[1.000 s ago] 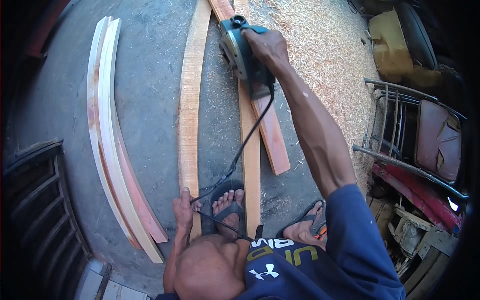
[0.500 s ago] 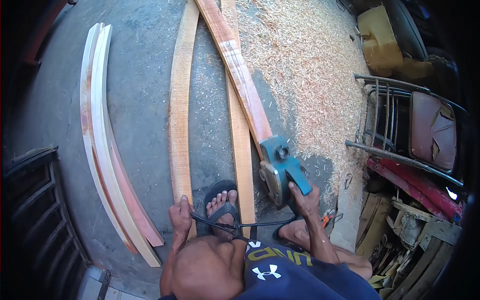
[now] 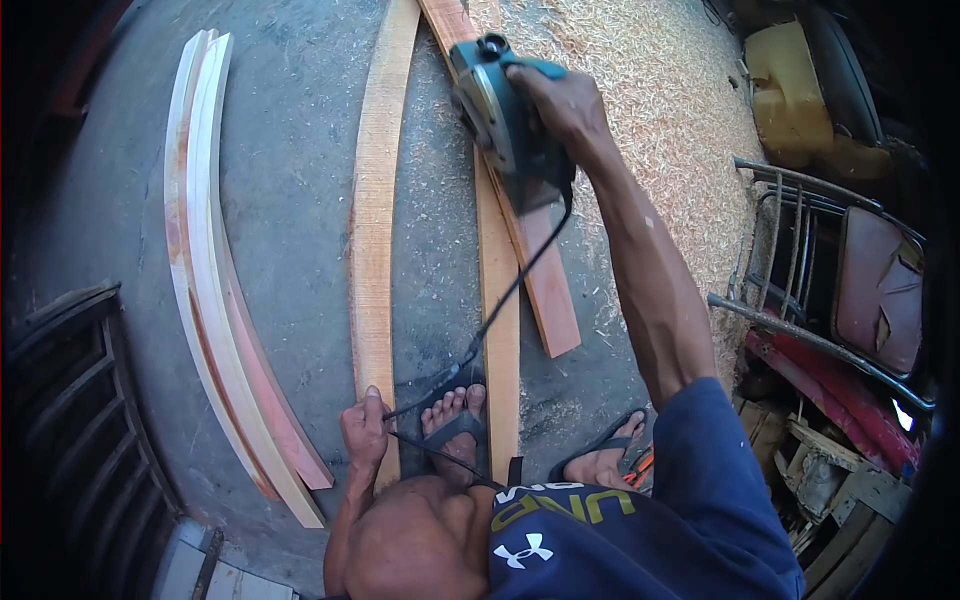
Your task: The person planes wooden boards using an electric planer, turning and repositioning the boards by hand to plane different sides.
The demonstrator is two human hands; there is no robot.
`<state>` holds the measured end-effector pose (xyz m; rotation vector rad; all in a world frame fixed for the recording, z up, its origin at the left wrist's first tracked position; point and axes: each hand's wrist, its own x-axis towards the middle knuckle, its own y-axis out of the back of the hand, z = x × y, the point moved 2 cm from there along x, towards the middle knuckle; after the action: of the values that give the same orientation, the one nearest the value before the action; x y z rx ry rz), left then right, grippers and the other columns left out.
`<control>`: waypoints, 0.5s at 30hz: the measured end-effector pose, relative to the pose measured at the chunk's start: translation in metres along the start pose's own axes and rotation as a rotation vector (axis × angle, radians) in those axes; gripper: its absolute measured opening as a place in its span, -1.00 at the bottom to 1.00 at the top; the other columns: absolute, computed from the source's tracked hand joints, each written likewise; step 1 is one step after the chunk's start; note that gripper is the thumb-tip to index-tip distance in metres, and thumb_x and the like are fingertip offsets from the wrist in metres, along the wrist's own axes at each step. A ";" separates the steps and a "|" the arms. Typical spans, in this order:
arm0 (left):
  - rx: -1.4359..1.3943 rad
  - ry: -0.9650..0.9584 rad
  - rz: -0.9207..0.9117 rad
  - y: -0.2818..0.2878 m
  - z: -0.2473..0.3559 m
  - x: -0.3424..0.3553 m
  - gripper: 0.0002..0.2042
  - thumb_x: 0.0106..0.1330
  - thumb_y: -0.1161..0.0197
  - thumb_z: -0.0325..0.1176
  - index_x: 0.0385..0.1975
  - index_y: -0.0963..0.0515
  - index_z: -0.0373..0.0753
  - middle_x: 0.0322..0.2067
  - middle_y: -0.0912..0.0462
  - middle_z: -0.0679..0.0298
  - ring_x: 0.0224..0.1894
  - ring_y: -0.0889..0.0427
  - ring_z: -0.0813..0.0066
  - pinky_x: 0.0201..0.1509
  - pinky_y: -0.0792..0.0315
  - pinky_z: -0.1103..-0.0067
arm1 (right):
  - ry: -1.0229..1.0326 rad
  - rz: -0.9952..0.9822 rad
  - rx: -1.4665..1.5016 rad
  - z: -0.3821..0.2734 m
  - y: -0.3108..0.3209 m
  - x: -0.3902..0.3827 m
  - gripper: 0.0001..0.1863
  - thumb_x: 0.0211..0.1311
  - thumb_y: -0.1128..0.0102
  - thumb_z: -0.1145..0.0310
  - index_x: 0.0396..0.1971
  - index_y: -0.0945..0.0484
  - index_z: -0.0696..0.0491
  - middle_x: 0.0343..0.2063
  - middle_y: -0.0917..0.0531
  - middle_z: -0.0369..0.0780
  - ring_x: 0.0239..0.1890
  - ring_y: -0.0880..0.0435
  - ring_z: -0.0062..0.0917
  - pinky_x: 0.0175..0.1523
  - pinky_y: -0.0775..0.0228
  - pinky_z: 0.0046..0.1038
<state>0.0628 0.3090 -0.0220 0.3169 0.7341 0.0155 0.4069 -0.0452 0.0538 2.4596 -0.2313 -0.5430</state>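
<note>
Grey concrete floor (image 3: 290,200), strewn upper right with a wide drift of pale sawdust (image 3: 650,110). At left, a stack of curved boards (image 3: 215,290) lying flat. In the middle, one long pale plank (image 3: 375,230), well apart from that stack. Just right of it, two overlapping narrow planks (image 3: 500,290), a sandalled foot (image 3: 455,425) pressing on the near end. On the farther, reddish one, a teal electric planer (image 3: 505,120), right hand (image 3: 560,100) wrapped tight around its handle. Left hand (image 3: 362,432) closed, apparently pinching the black power cord (image 3: 500,300) against the pale plank's near end.
</note>
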 end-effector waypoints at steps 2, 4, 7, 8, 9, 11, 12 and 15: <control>-0.031 0.020 -0.025 -0.007 0.010 -0.003 -0.43 0.56 0.00 -0.17 -0.71 -0.55 -0.42 -0.77 -0.49 0.27 -0.68 -0.48 0.53 -0.54 -0.34 0.45 | 0.121 0.018 -0.019 -0.017 -0.005 0.050 -0.52 0.21 -0.29 -0.07 -0.56 -0.65 0.11 -0.65 -0.62 -0.25 -0.57 -0.61 -0.54 -0.44 -0.39 -0.43; -0.054 0.031 -0.037 -0.005 0.011 0.000 -0.43 0.56 -0.01 -0.16 -0.71 -0.54 -0.42 -0.77 -0.48 0.26 -0.68 -0.48 0.53 -0.54 -0.34 0.44 | 0.154 0.002 -0.004 -0.015 -0.014 0.053 -0.51 0.22 -0.26 -0.07 -0.55 -0.65 0.12 -0.66 -0.61 -0.25 -0.57 -0.61 -0.54 -0.43 -0.40 -0.40; 0.100 -0.043 -0.039 -0.003 0.010 -0.001 -0.43 0.55 -0.02 -0.14 -0.72 -0.53 -0.42 -0.78 -0.47 0.24 -0.68 -0.47 0.51 -0.54 -0.34 0.43 | 0.068 -0.022 -0.066 -0.002 -0.008 -0.005 -0.53 0.25 -0.22 -0.04 -0.51 -0.67 0.12 -0.67 -0.60 -0.25 -0.59 -0.59 -0.55 -0.44 -0.39 -0.43; 0.133 -0.050 -0.053 0.001 0.008 -0.002 -0.43 0.54 -0.03 -0.14 -0.71 -0.53 -0.42 -0.78 -0.46 0.23 -0.68 -0.47 0.51 -0.53 -0.34 0.43 | -0.030 -0.028 -0.103 0.012 0.001 -0.024 -0.45 0.17 -0.21 -0.11 -0.39 -0.74 0.17 -0.63 -0.67 -0.13 -0.52 -0.70 -0.43 -0.39 -0.49 -0.33; 0.171 -0.054 -0.060 0.006 0.005 0.000 -0.43 0.53 -0.04 -0.13 -0.71 -0.53 -0.42 -0.79 -0.46 0.22 -0.68 -0.47 0.51 -0.53 -0.35 0.42 | -0.050 -0.025 -0.067 0.025 0.004 -0.055 -0.43 0.16 -0.25 -0.11 -0.40 -0.72 0.22 -0.61 -0.68 -0.08 -0.53 -0.69 -0.40 -0.35 -0.51 -0.28; 0.207 -0.024 -0.089 0.009 0.011 0.003 -0.44 0.52 -0.06 -0.12 -0.70 -0.55 -0.42 -0.78 -0.48 0.21 -0.68 -0.48 0.49 -0.52 -0.36 0.41 | -0.130 -0.008 -0.121 0.054 0.017 -0.125 -0.43 0.20 -0.27 -0.05 -0.41 -0.67 0.30 -0.60 -0.67 0.00 -0.54 -0.67 -0.37 -0.33 -0.51 -0.25; 0.253 0.016 -0.112 0.011 0.014 0.003 -0.45 0.51 -0.07 -0.11 -0.69 -0.56 -0.42 -0.76 -0.50 0.19 -0.68 -0.49 0.47 -0.51 -0.38 0.40 | -0.147 0.018 -0.036 0.068 0.020 -0.162 -0.51 0.24 -0.29 0.03 -0.34 -0.67 0.27 -0.55 -0.69 0.00 -0.53 -0.67 -0.39 -0.33 -0.51 -0.28; 0.328 -0.023 -0.275 -0.012 0.026 0.024 -0.46 0.49 -0.08 -0.08 -0.66 -0.61 -0.40 -0.73 -0.55 0.13 -0.64 -0.56 0.40 -0.46 -0.42 0.37 | -0.186 0.134 -0.007 0.113 0.039 -0.266 -0.60 0.23 -0.38 0.14 -0.23 -0.68 0.23 -0.57 -0.68 -0.10 -0.50 -0.65 -0.56 -0.36 -0.49 -0.34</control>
<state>0.0971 0.2933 -0.0231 0.5246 0.7521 -0.3718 0.1168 -0.0598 0.0809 2.3668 -0.4645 -0.7130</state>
